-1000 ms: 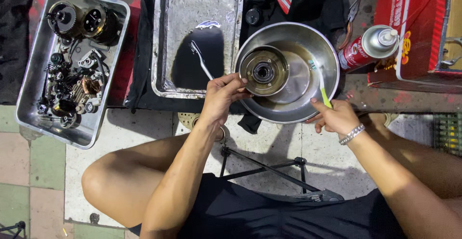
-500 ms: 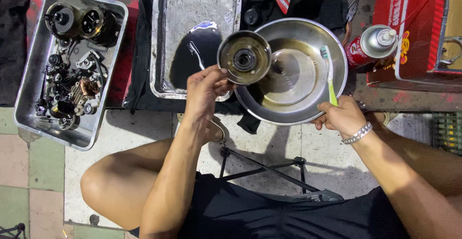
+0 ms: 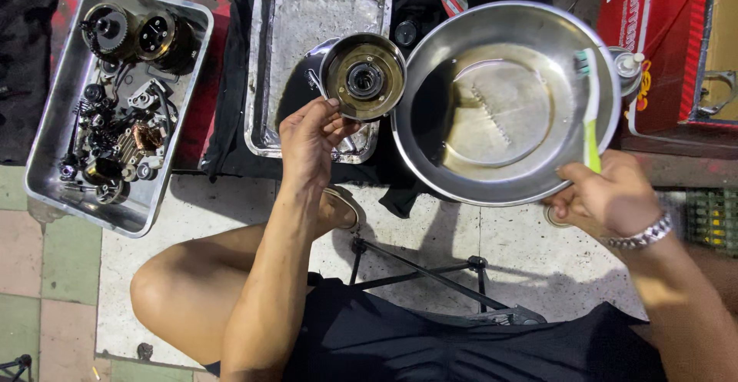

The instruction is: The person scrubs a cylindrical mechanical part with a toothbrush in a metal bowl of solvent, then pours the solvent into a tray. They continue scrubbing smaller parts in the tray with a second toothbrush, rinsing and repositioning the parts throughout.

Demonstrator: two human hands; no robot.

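My left hand grips a round metal engine part, a drum-like disc with a dark hub, and holds it above the right edge of the middle steel tray. My right hand holds a green toothbrush and the near rim of a large steel bowl. The brush lies across the bowl's right side, bristles pointing away from me. A thin pool of yellowish liquid covers the bowl's bottom.
A steel tray at the left holds several greasy engine parts and gears. A spray can and a red cardboard box stand at the right. A black cloth lies under the trays. My bare knee and a small stool frame are below.
My left hand has lifted the round part out of the bowl and carried it left, over the middle tray. My right hand has shifted along the bowl's rim with the toothbrush.
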